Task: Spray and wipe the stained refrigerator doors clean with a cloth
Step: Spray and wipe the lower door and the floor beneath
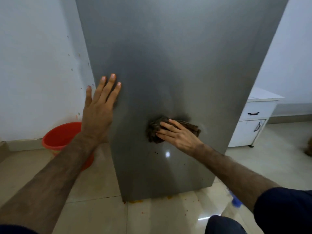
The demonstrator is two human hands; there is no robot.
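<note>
Pressing a crumpled brown cloth (156,130) flat against the grey refrigerator door (168,65), the right hand (180,135) has its fingers laid out mostly straight on top of the fabric, so it's more of a flat-palm push than a real clench. The cloth sits about mid-height on the lower half of the door, a bit right of center. The left hand (98,112) is spread wide with fingers straight, holding nothing, fingertips near or on the door's left edge; I can't tell if it fully touches. A few small dark specks (156,152) show on the door just below the cloth. An orange-red bucket (59,137) stands on the tiled floor (94,208) to the left by the white wall (33,65), which has some spatter on it. A white cabinet (253,122) with dark handles sits to the right of the fridge, and orange smudges (135,201) mark the floor at its base.
</note>
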